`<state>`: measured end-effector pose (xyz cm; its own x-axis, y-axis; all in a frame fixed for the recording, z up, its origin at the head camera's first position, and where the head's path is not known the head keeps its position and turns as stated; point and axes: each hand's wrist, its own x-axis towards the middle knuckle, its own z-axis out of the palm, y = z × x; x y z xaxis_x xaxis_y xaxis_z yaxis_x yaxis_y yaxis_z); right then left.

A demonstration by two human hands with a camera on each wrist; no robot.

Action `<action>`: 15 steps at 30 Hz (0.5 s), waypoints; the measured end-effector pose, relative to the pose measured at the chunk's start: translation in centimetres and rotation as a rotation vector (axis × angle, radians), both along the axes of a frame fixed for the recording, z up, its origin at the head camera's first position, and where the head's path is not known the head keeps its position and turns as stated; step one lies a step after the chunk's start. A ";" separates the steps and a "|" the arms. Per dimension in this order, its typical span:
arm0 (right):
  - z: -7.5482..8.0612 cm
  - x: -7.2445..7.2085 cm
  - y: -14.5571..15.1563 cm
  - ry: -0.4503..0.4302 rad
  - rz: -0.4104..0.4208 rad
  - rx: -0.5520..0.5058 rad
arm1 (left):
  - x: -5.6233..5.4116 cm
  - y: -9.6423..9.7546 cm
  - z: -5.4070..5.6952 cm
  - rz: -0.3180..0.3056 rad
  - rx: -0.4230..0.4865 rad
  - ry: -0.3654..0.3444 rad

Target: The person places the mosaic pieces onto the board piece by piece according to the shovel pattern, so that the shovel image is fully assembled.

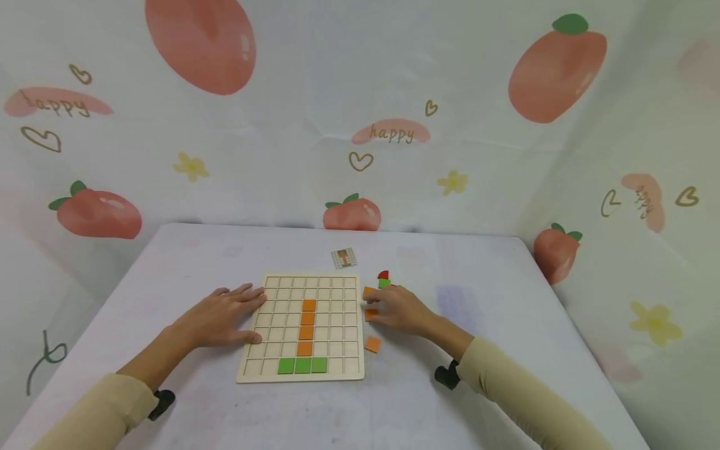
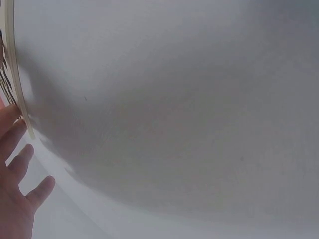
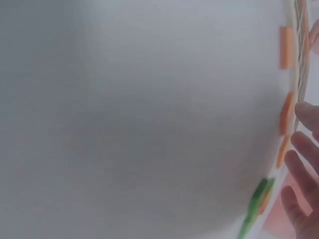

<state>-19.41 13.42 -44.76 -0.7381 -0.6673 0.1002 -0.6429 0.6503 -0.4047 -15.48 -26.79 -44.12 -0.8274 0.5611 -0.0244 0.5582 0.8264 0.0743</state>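
Observation:
A pale wooden grid board (image 1: 343,331) lies on the table. On it stand a column of several orange square tiles (image 1: 306,332) and, at the column's foot, a row of three green tiles (image 1: 303,365). My left hand (image 1: 227,315) rests on the board's left edge with fingers spread. Just off the right edge, my right hand (image 1: 402,310) reaches over loose orange tiles (image 1: 370,315). Its thumb and fingertips are close over them, fingers apart with nothing between them in the right wrist view. Another orange tile (image 1: 372,344) lies nearer to me.
Beyond my right hand lie a red rounded piece (image 1: 384,274) and a green piece (image 1: 384,284), partly hidden by the hand. A small picture card (image 1: 344,257) lies behind the board. A printed cloth (image 1: 281,156) hangs at the table's back edge.

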 end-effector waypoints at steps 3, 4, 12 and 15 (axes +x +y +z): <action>-0.4 0.3 1.0 0.004 -0.037 -0.003 | 0.1 0.0 0.1 0.005 -0.008 -0.004; -0.5 0.3 1.2 0.008 -0.041 -0.006 | 0.1 0.0 0.1 0.006 -0.010 -0.005; -0.9 0.3 1.3 0.038 -0.027 -0.028 | 0.1 0.0 0.2 0.001 -0.001 -0.001; -0.8 0.2 1.0 0.028 -0.029 -0.018 | 0.1 0.0 0.1 -0.008 0.007 0.012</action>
<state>-19.26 14.42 -45.52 -0.7536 -0.6437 0.1330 -0.6353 0.6614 -0.3987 -15.43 -26.74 -43.99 -0.8231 0.5679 -0.0105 0.5657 0.8213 0.0733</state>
